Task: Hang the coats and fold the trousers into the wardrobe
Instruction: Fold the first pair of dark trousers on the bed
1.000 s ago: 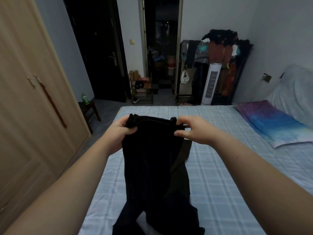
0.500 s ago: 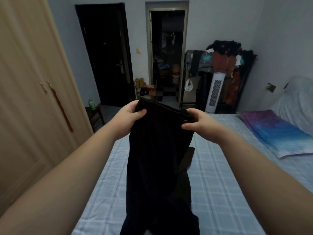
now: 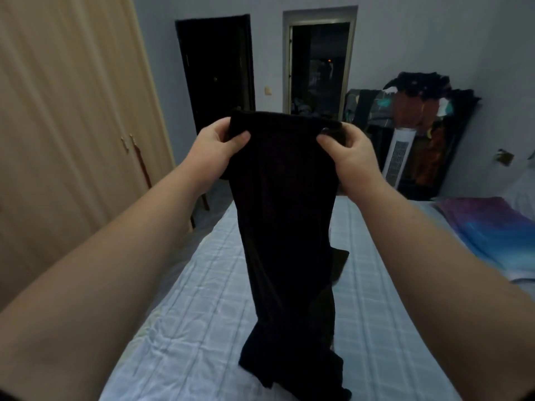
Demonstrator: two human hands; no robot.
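A pair of black trousers [image 3: 285,215] hangs in front of me, held up by its waistband above the bed [image 3: 202,314]. My left hand [image 3: 215,150] pinches the left end of the waistband and my right hand [image 3: 346,157] pinches the right end. The legs drop straight down and their ends rest crumpled on the light blue checked bedspread. A second dark garment [image 3: 338,264] lies on the bed behind the trousers, mostly hidden. The beige wardrobe [image 3: 72,125] stands at the left with its doors closed.
A clothes rack [image 3: 417,111] heaped with garments and a white tower fan [image 3: 398,160] stand at the far right wall. A blue and purple pillow [image 3: 489,235] lies on the bed's right side. A dark door and an open doorway are straight ahead.
Both hands have lifted the trousers by the waistband higher off the bed, so the legs now hang nearly full length. The view has tilted upward with them.
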